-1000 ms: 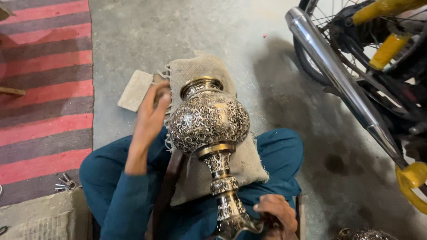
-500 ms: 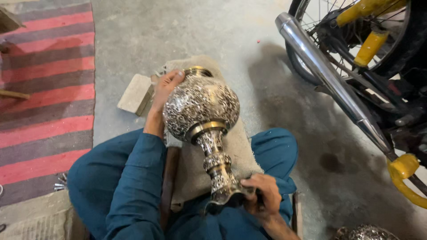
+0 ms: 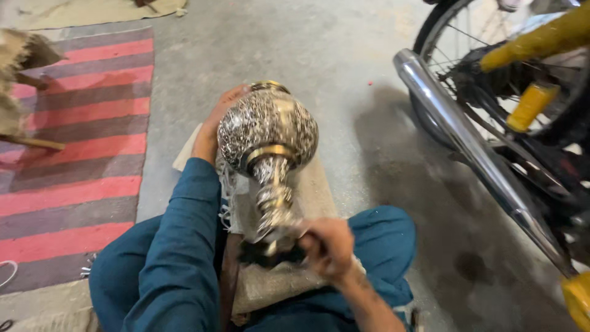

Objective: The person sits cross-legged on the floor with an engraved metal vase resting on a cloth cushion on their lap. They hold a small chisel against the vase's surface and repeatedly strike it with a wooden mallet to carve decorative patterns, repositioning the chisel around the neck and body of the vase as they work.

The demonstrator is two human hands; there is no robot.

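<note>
- Ornate silver-coloured metal vase with engraved round body, brass-coloured bands and a slim stem (image 3: 268, 132) sits centre of frame, tilted, mouth pointing away toward top of frame, foot toward the person
- Left hand (image 3: 212, 126) centre-left, cupped against the far left side of the vase body, fingers curled around near the brass rim; sleeve is teal
- Right hand (image 3: 329, 246) lower centre, fingers closed around the dark foot end of the stem; blurred, exact finger spread hard to read
- Vase lies over a beige burlap cloth (image 3: 313, 190) draped on the lap of the person in teal trousers (image 3: 381, 230), lower centre
- Progress, judged from surface only: engraved pattern looks to cover the whole visible body and stem, bands shiny, so decoration seems largely finished; no tool in either hand, looks like turning or checking stage; far side and mouth hidden, cannot tell what is left there
- Red, pink and grey striped rug (image 3: 74, 147) at left of frame on grey concrete floor (image 3: 344, 55)
- Motorcycle with chrome exhaust pipe (image 3: 455, 132) and yellow parts, right and upper right
- Burlap-wrapped object (image 3: 18, 61) upper left edge, unclear what
</note>
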